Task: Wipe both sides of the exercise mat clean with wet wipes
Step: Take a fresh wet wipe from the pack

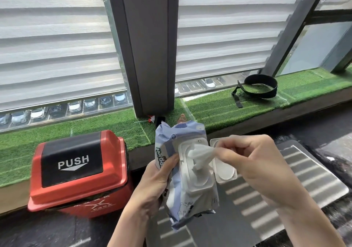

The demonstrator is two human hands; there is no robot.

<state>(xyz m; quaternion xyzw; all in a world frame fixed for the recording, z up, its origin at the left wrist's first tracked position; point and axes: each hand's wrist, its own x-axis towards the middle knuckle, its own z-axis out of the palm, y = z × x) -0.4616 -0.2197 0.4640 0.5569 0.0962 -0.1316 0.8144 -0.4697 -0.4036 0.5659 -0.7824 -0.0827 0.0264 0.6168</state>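
One head-worn wide-angle view only — it looks forward and down from above the left hand (152,186) and right hand (253,163), both close, window blinds (57,43) beyond them.

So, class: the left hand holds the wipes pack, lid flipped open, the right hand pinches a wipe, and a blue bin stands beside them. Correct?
Not quite: the head view shows the bin is red, not blue. The rest holds: left hand holding the wipes pack, lid open, right hand pinching a wipe.
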